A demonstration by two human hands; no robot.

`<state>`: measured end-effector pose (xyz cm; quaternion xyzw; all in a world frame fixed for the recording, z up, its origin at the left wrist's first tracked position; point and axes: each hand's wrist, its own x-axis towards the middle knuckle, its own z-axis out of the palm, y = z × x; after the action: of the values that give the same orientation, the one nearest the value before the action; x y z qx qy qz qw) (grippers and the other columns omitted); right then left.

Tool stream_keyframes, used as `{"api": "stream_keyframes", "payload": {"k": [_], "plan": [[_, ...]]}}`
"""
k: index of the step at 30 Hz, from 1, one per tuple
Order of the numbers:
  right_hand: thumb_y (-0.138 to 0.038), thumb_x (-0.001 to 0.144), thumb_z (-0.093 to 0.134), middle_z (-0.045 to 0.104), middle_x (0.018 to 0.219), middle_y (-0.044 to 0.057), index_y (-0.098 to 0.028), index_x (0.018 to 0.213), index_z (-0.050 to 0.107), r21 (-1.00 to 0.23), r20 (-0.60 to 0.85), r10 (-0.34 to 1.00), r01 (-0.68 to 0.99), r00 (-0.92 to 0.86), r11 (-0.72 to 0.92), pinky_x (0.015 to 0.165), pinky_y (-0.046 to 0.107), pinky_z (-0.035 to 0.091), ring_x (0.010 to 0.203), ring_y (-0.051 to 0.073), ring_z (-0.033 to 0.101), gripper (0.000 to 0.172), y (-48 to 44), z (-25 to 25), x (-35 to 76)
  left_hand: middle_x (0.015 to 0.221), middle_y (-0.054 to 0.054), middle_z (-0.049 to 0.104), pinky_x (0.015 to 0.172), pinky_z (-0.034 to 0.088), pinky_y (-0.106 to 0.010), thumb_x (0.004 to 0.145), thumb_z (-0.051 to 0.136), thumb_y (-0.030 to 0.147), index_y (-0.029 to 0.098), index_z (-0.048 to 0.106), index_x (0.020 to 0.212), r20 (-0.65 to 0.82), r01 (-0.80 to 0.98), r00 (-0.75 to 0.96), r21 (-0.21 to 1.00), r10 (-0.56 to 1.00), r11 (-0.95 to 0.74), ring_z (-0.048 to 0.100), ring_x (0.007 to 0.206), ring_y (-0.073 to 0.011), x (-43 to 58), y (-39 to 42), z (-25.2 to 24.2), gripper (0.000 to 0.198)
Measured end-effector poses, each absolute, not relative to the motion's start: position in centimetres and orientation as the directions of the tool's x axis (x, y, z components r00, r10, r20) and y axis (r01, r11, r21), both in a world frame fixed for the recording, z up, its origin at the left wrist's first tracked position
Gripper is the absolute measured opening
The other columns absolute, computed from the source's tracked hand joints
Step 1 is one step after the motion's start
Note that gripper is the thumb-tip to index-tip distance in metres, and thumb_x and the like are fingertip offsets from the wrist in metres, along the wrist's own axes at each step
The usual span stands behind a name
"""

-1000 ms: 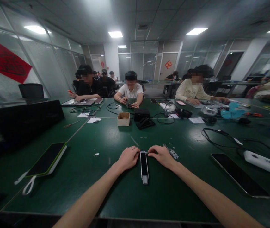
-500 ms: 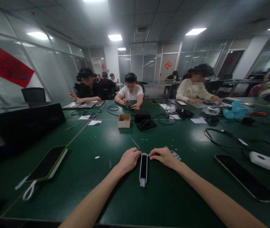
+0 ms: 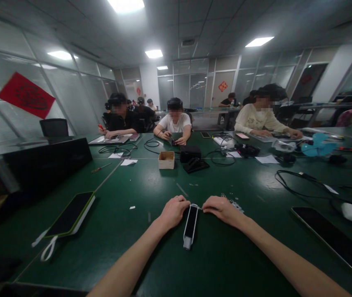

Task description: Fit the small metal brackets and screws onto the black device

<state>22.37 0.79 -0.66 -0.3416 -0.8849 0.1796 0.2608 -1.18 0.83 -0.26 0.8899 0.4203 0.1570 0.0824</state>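
Note:
A narrow black device with a light frame [image 3: 191, 222] lies lengthwise on the green table, a grey block at its near end. My left hand [image 3: 174, 211] is closed at the far left corner of it, thumb and fingertips pinched against the frame. On the other side my right hand [image 3: 222, 209] is closed too, its fingertips pinched just beside the far right corner. A thin light piece reaches from that corner to the right fingertips; what exactly they hold is too small to make out. Small rings and metal bits [image 3: 237, 206] lie just beyond my right hand.
To the left rests a green-edged tablet-like device [image 3: 72, 214] with a white strap; a large dark phone [image 3: 327, 235] is at the right. Further off stand a small open box [image 3: 166, 161], a black case [image 3: 190, 153] and a blue fan [image 3: 318, 145]. Several people sit across the table.
My view has swung slightly left and up, so everything sits further right and a little lower. The narrow device now slants a bit more, its far end to the right. Both hands stay at that end.

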Motion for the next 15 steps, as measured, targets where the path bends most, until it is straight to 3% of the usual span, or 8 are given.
{"api": "stream_keyframes", "payload": {"k": [8,15], "plan": [[-0.027,0.089,0.051,0.068,0.086,0.005,-0.021,0.09,0.069,-0.503,0.362,0.635,0.43,-0.682,0.749,0.077,0.029,0.047,0.082,0.017,0.06,0.019,-0.8,0.0,21.3,0.098,-0.003,0.059,0.074,0.042,-0.025,0.09,0.046,0.018,0.023,0.064,0.099,0.198,0.708,0.625,0.264,0.755,-0.655,0.054,0.088,-0.0162,-1.4,0.8,-0.1,0.021],[-0.027,0.081,0.062,0.069,0.084,0.002,-0.021,0.082,0.071,-0.706,0.308,0.775,0.413,-0.552,0.575,0.073,0.027,0.05,0.077,0.015,0.063,0.011,-1.1,0.2,21.0,0.102,-0.003,0.058,0.077,0.043,-0.024,0.09,0.045,0.018,0.023,0.062,0.103,0.213,0.669,0.637,0.324,0.741,-0.669,0.055,0.091,-0.0159,-1.5,0.8,0.0,0.022]]}}
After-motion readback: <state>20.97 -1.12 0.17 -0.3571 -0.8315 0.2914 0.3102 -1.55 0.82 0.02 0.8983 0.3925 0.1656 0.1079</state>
